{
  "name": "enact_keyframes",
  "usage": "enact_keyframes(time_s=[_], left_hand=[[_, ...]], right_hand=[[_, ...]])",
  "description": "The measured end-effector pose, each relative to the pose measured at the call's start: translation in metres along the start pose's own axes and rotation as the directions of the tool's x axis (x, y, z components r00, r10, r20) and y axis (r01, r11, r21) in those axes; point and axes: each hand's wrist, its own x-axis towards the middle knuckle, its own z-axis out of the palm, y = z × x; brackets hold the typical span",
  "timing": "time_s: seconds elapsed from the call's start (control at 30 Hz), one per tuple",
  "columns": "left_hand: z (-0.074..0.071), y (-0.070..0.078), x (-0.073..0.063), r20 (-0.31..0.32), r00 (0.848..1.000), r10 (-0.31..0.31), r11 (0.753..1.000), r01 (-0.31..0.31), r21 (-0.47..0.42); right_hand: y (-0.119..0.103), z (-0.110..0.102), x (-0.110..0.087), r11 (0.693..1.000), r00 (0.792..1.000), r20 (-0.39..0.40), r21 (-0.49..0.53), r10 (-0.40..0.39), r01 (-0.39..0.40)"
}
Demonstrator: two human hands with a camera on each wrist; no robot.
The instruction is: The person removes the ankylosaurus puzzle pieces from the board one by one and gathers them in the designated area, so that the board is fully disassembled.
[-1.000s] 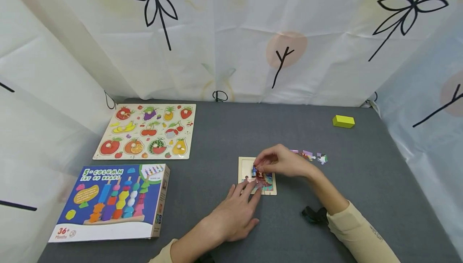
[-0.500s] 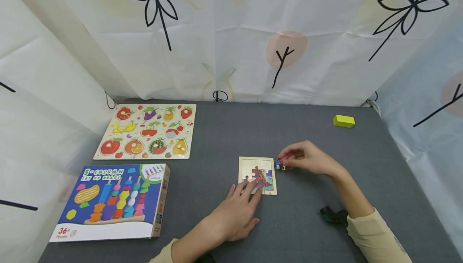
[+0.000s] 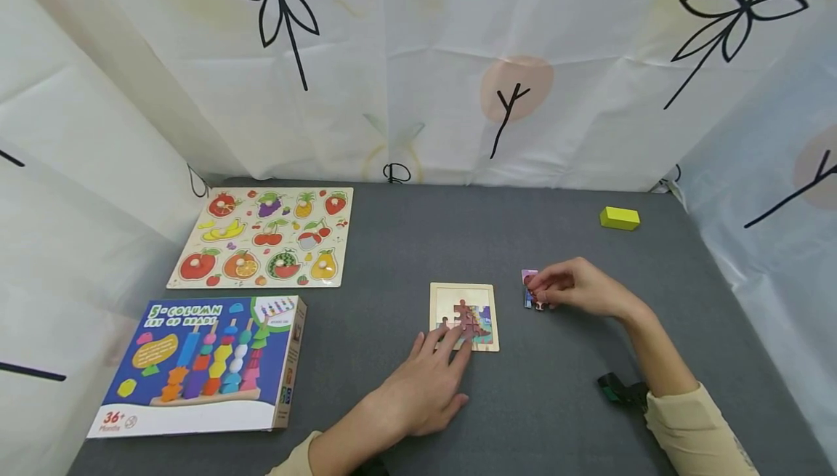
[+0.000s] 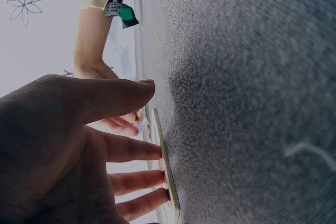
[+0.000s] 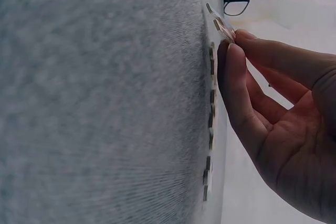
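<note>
A small jigsaw puzzle board [image 3: 439, 288] with a pale wooden frame lies mid-table, partly filled with brown and blue pieces. My left hand [image 3: 418, 392] rests its straight fingertips on the board's near edge; in the left wrist view they touch the frame [image 4: 167, 169]. To the right of the board, my right hand [image 3: 585, 288] pinches a puzzle piece [image 5: 221, 25] between thumb and fingers, just above the cloth. Several loose puzzle pieces [image 5: 212, 100] lie in a row below that hand in the right wrist view. From the head, the hand mostly hides them; a pink one [image 3: 528, 273] shows.
A fruit puzzle board [image 3: 346, 243] lies at the back left. In front of it is a blue bead-set box [image 3: 196, 367]. A yellow block [image 3: 619, 219] sits at the back right. Patterned white curtains [image 3: 431, 98] enclose the grey table [image 3: 549, 418].
My right hand has drawn back from the puzzle board to the right, carrying the piece over to the loose pieces. The left hand stays on the board.
</note>
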Motion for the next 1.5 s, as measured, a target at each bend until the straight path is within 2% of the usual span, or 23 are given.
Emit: enact_keyframes(time_s=[0.3,0.63,1.1,1.33,1.5], left_hand=[[-0.0007,-0.0007,0.0003,0.027,1.000,-0.009,1.000,0.009,-0.011],[0.0005,-0.0003,-0.0007,0.002,1.000,0.001,1.000,-0.001,0.002],[0.0010,-0.0013,-0.0007,-0.009,1.000,0.011,1.000,-0.012,-0.004],[0.0011,-0.0013,-0.0010,-0.023,1.000,0.017,1.000,-0.017,-0.005],[0.0004,-0.0015,-0.0011,-0.020,1.000,0.020,1.000,-0.020,-0.008]], right_hand=[[0.0018,0.0041,0.0003,1.000,1.000,0.010,0.028,0.002,-0.003],[0.0018,0.0050,0.0009,0.999,0.999,-0.035,-0.041,0.008,-0.009],[0.0019,0.0024,-0.0034,0.999,0.998,-0.060,-0.037,0.037,-0.039],[0.0005,0.0023,-0.0035,1.000,1.000,-0.030,0.022,0.006,-0.005],[-0.0058,0.0057,-0.0028,0.999,0.999,-0.039,0.030,-0.012,0.013]])
